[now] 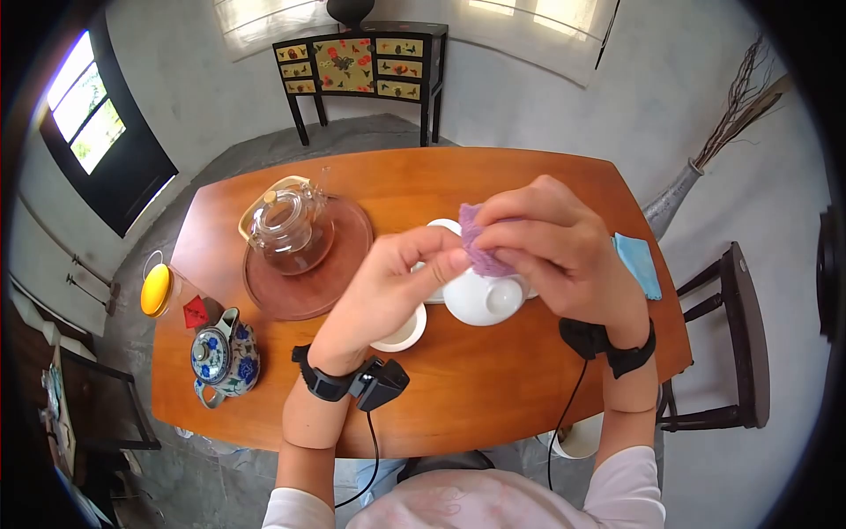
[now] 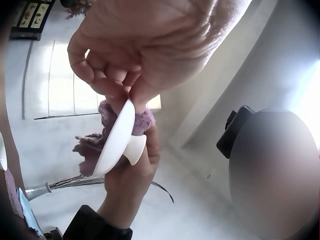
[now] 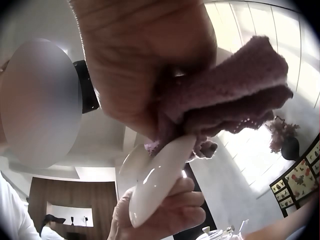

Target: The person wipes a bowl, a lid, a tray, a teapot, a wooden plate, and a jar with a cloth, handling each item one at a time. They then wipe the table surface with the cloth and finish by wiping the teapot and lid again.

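A white footed bowl or lid (image 1: pixel 480 300) is held tilted above the table between the two hands. The left hand (image 1: pixel 392 282) pinches its rim between thumb and fingers, as the left wrist view also shows on the white piece (image 2: pixel 117 140). The right hand (image 1: pixel 564 247) grips a bunched purple cloth (image 1: pixel 480 242) against the rim. In the right wrist view the cloth (image 3: pixel 230 90) sticks out from the fingers, over the white piece (image 3: pixel 160 182). The right fingertips are partly hidden by cloth.
A glass teapot (image 1: pixel 286 220) stands on a round brown tray (image 1: pixel 344 295) at the left. Nearer are a blue-flowered teapot (image 1: pixel 225 357) and a yellow-lidded jar (image 1: pixel 159 291). A white cup (image 1: pixel 410 335) and other white ware sit beneath the hands. A blue cloth (image 1: pixel 638 264) lies at the right edge.
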`<state>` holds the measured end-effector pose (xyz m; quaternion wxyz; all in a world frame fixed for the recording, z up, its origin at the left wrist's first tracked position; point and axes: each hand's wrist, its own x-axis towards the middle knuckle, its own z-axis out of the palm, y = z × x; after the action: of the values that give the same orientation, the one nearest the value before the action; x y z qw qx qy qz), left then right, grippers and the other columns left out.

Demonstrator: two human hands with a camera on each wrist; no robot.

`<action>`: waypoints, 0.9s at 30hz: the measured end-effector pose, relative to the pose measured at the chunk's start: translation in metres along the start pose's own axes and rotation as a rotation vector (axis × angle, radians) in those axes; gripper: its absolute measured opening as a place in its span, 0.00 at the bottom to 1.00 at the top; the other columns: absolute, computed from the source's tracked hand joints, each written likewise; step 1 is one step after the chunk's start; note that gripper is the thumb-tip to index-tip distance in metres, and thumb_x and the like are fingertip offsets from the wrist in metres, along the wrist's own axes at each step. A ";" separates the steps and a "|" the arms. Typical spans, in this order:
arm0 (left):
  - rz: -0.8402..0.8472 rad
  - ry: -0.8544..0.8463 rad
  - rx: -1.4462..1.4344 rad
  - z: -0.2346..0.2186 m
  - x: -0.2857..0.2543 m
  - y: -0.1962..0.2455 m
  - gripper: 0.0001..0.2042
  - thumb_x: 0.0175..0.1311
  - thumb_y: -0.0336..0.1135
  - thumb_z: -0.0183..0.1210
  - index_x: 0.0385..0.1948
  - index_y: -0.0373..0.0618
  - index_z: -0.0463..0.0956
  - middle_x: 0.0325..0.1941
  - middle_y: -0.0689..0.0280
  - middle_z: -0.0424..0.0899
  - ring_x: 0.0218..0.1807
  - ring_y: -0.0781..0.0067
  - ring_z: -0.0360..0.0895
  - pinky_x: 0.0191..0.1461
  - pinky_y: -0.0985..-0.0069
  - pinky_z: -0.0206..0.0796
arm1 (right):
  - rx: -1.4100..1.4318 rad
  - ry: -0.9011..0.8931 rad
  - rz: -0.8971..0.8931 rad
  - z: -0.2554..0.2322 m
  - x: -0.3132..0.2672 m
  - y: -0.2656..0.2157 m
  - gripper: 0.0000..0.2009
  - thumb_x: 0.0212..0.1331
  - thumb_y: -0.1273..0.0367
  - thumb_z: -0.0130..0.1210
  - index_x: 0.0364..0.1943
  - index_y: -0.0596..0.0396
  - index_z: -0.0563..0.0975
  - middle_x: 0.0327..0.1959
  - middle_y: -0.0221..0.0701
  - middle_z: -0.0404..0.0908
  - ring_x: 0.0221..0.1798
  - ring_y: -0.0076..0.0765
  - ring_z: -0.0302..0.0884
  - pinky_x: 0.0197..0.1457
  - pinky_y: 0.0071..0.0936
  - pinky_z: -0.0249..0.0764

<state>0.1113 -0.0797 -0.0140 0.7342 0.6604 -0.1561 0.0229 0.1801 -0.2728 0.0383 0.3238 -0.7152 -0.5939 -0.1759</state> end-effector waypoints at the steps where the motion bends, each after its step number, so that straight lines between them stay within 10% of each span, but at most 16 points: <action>1: -0.008 0.019 -0.063 -0.005 -0.001 0.003 0.10 0.66 0.36 0.54 0.35 0.37 0.76 0.31 0.74 0.77 0.36 0.87 0.68 0.39 0.84 0.63 | 0.010 0.039 -0.027 -0.002 0.000 0.000 0.09 0.47 0.78 0.57 0.35 0.58 0.78 0.39 0.33 0.77 0.38 0.41 0.73 0.41 0.32 0.71; 5: 0.109 0.176 -0.208 -0.006 0.001 0.002 0.10 0.67 0.37 0.54 0.33 0.40 0.76 0.30 0.75 0.76 0.33 0.89 0.68 0.38 0.87 0.61 | -0.124 0.398 0.029 0.027 -0.026 -0.003 0.10 0.46 0.77 0.58 0.35 0.56 0.78 0.42 0.34 0.75 0.38 0.41 0.74 0.37 0.30 0.72; 11: 0.181 0.247 -0.350 0.005 0.004 -0.004 0.07 0.67 0.35 0.52 0.31 0.43 0.74 0.28 0.75 0.77 0.33 0.90 0.67 0.39 0.88 0.59 | -0.627 0.405 -0.210 0.074 -0.019 -0.021 0.11 0.42 0.76 0.58 0.35 0.56 0.79 0.40 0.30 0.74 0.31 0.31 0.68 0.30 0.25 0.66; 19: 0.144 0.254 -0.529 -0.001 0.003 0.000 0.07 0.67 0.35 0.52 0.31 0.45 0.74 0.30 0.75 0.77 0.33 0.89 0.67 0.39 0.86 0.60 | -0.558 0.503 -0.042 0.081 0.014 -0.031 0.12 0.41 0.75 0.58 0.35 0.57 0.79 0.38 0.29 0.75 0.30 0.29 0.67 0.29 0.25 0.64; 22: 0.198 0.222 -0.583 -0.009 -0.002 0.005 0.08 0.67 0.36 0.53 0.31 0.45 0.75 0.30 0.76 0.76 0.33 0.88 0.67 0.40 0.86 0.60 | -0.589 0.513 -0.272 0.081 0.003 -0.017 0.12 0.41 0.76 0.58 0.34 0.57 0.79 0.39 0.31 0.75 0.30 0.30 0.68 0.29 0.25 0.64; 27: 0.299 0.301 -0.474 -0.014 0.000 0.004 0.08 0.66 0.37 0.54 0.32 0.43 0.75 0.30 0.75 0.76 0.33 0.88 0.68 0.40 0.87 0.61 | -0.353 0.530 0.022 0.057 -0.006 -0.015 0.10 0.44 0.78 0.58 0.34 0.58 0.79 0.39 0.35 0.76 0.33 0.37 0.73 0.31 0.29 0.70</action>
<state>0.1131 -0.0655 -0.0115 0.8709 0.4299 -0.1422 0.1911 0.1571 -0.2378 -0.0035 0.3400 -0.6959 -0.4413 -0.4532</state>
